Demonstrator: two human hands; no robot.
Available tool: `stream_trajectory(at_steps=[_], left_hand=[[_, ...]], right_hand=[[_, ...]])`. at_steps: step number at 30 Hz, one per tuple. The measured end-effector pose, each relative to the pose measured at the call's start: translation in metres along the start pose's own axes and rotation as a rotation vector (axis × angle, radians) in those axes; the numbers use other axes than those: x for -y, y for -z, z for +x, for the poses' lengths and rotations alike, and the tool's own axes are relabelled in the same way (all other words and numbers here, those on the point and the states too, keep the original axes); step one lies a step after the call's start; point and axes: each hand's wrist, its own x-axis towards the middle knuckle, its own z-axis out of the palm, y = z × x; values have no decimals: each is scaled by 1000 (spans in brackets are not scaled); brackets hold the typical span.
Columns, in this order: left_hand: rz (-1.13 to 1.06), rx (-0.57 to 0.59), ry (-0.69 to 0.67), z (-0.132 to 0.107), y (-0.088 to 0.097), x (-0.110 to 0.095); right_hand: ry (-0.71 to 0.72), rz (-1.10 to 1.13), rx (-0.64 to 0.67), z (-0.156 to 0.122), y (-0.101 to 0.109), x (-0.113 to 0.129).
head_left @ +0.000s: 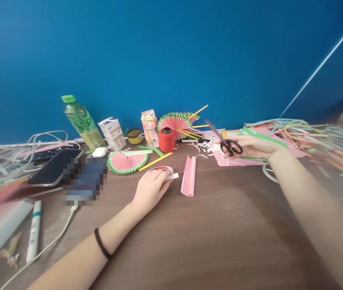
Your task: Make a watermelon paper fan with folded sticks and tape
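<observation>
My left hand (150, 188) rests on the brown table (219, 233), fingers curled around a small red and white paper piece (167, 171). A black band circles that wrist. My right hand (254, 147) is further back on the right, closed on black scissors (224, 141) whose blades point up and left. Between both hands lies a folded pink paper strip (188, 176). A pink and green pleated paper fan (127, 162) lies just left of my left hand, with a yellow stick (155, 161) beside it.
At the back stand a green bottle (82, 122), two small cartons (113, 133), a red thread spool (167, 139) and another pleated fan (175, 122). Phones (55, 167), cables and a marker (34, 230) lie left. Paper strips and scraps (298, 135) pile at right.
</observation>
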Motion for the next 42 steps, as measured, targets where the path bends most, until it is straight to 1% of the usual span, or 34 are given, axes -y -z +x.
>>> stream_trajectory(at_steps=[3, 7, 10, 12, 14, 17, 26, 38, 42], left_hand=[[-31, 5, 5, 0, 0, 0], [-68, 18, 17, 0, 1, 1], [-80, 18, 27, -1, 1, 1], [-86, 15, 26, -1, 0, 2], [-89, 12, 17, -1, -1, 2], [-88, 7, 3, -2, -1, 2], [-83, 1, -9, 0, 2, 0], [-75, -5, -11, -1, 1, 0], [-81, 11, -1, -1, 1, 0]], right_hand=[[-68, -220, 141, -4, -10, 2], [-158, -465, 318, -1, -29, 8], [-152, -625, 425, 2, -47, 15], [-133, -687, 479, 4, -58, 19], [-129, -712, 484, 4, -66, 21], [-122, -709, 474, 6, -71, 20], [-84, -620, 466, 13, -72, 9], [-65, -624, 437, 14, -75, 8], [-63, -628, 433, 15, -75, 8]])
